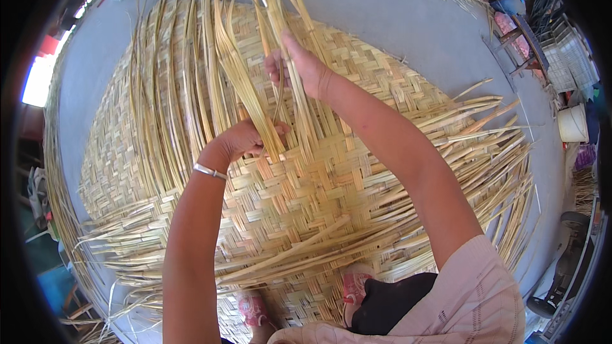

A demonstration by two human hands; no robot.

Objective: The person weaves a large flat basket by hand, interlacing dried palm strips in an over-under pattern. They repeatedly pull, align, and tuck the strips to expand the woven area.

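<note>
Grey floor (pixel 408 19) under tan woven-reed mat (pixel 389 79). Long pale-yellow flat strips (pixel 273 7) cross mat's far edge; right hand (pixel 301 69) clamped on them. Left hand (pixel 240 139) mid-mat, fingers partly hidden, can't tell grip.

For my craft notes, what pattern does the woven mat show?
The woven mat has a stepped, interlaced pattern, clearest in the head view.

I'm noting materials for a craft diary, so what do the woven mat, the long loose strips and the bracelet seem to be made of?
Woven mat: probably split reed or cane, unpainted; flat, pale-yellow strips cross over and under.
Long loose strips: likely the same plant material, dry-looking, with lengthwise grain.
Bracelet: perhaps polished metal, going by its silvery shine.
</note>
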